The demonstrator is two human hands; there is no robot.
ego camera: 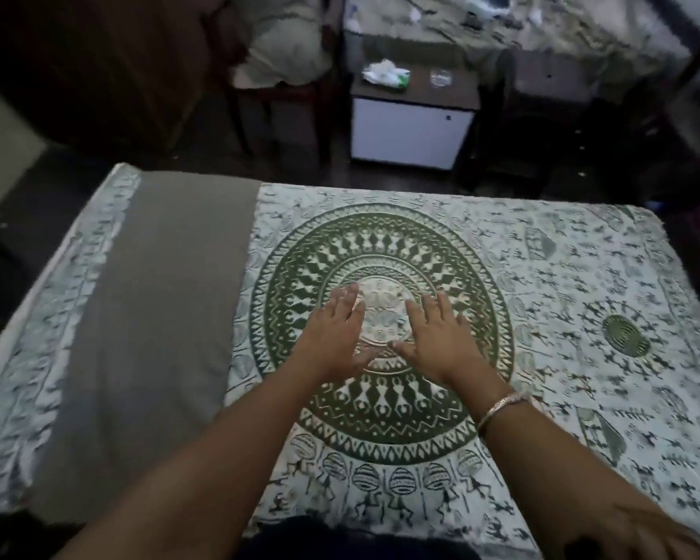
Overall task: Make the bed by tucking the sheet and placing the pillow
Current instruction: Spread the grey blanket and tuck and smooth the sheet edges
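A white sheet [562,301] printed with a big green mandala and small dark figures lies spread over the bed. My left hand [334,329] and my right hand [437,337] rest flat on the mandala's centre, side by side, fingers straight and pointing away from me. A bangle sits on my right wrist. A plain grey pillow [158,317] lies on the left part of the bed, next to the sheet's patterned border strip [53,325]. Neither hand touches the pillow.
Beyond the bed's far edge stand a small white bedside cabinet [411,127] with a tissue pack and a glass ashtray on top, a chair [275,74] with pale cushions, and a second patterned bed [542,26]. Dark floor lies between.
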